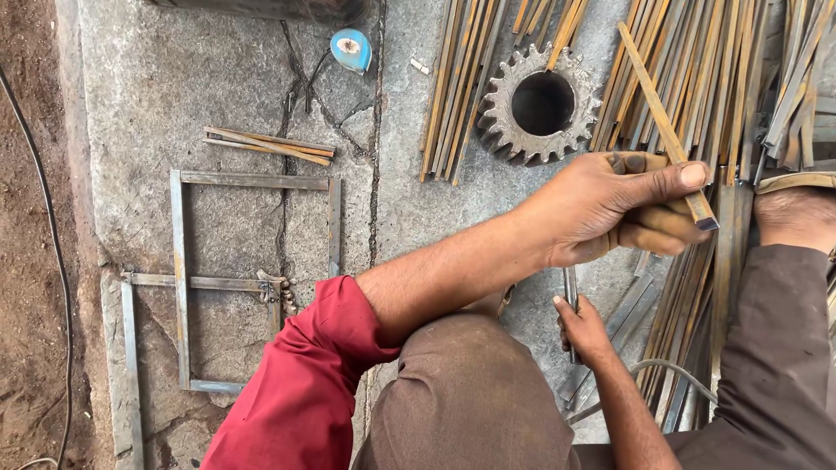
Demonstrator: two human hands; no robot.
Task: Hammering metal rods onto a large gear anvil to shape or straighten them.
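Gripping the rusty steel strip (666, 130) right of centre, your left hand (610, 209) closed firmly; your right hand (582, 326) clasped a flat bar (570, 300). Steadier near its end.

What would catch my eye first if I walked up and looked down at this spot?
Probably the left hand at centre right, gripping a rusty square metal bar that slants up over a heap of similar rods. Just beside it, top centre, lies a big toothed gear on the cracked stone slab, with a welded metal frame on the left.
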